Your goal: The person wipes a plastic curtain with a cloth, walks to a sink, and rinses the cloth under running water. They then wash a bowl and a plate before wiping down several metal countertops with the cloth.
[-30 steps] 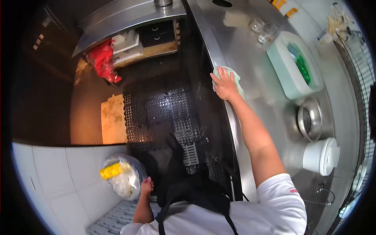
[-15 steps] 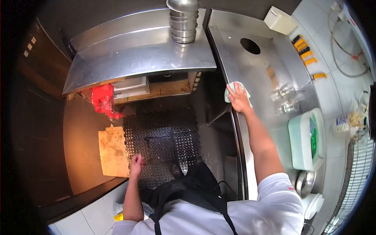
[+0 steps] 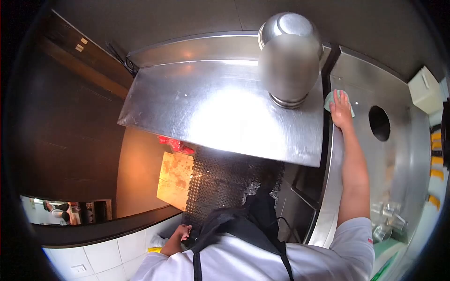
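My right hand (image 3: 342,111) is pressed on a pale green cloth (image 3: 330,99), which lies under the fingers on the steel counter (image 3: 361,79) near its left edge. The arm reaches straight forward along that counter. My left hand (image 3: 183,232) hangs low beside my apron, its fingers curled in, with nothing visible in them. A stack of steel bowls (image 3: 288,30), partly blurred, stands upside down on the neighbouring steel table (image 3: 164,98), left of my right hand.
A round hole (image 3: 379,123) opens in the counter right of my hand. Glasses (image 3: 389,218) lie farther down it. Yellow-handled knives (image 3: 436,160) hang on the right wall. A white box (image 3: 425,89) stands at the back. Below are a black rubber mat (image 3: 225,185) and flattened cardboard (image 3: 174,180).
My right hand has moved forward along the counter with the cloth, past the hole's near side. My left hand has drawn back toward my body. The view has shifted toward the steel table.
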`<state>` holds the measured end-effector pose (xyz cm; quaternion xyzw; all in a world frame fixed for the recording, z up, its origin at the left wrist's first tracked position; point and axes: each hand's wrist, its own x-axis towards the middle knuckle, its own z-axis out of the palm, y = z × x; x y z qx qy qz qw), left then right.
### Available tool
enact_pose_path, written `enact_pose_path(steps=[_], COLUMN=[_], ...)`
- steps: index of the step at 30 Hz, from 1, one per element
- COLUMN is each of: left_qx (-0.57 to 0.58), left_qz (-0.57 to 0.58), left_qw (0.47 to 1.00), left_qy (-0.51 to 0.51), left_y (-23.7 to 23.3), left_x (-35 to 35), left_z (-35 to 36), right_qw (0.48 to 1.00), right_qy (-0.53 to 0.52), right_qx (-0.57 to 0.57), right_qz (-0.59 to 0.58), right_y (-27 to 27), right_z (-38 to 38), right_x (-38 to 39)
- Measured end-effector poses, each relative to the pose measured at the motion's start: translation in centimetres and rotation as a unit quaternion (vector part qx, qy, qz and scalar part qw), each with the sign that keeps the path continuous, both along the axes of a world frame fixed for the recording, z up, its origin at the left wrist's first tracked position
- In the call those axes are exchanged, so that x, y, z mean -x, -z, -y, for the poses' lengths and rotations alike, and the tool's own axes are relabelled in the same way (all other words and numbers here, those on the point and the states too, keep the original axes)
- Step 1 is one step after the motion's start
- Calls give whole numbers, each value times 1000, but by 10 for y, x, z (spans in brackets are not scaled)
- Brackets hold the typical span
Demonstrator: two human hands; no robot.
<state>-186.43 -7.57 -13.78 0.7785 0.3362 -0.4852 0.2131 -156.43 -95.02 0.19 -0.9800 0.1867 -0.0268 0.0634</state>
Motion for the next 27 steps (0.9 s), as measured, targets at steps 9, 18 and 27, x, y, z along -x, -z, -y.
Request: enact_pose_path(steps=[9, 18, 27], left_qx=[116, 209, 217], left_qz=[209, 159, 232], left_qw=[967, 964, 948], left_qy=[-92, 39, 23], left_y=[-76, -36, 23], left_x=[-208, -327, -392], left_z=[133, 122, -59], right_qw=[983, 961, 764], right_qy=[91, 157, 451], right_qx=[-74, 10, -245], right_qz=[139, 225, 391], right_y=[26, 23, -32], right_z=[38, -67, -185], right_x=[-62, 119, 273])
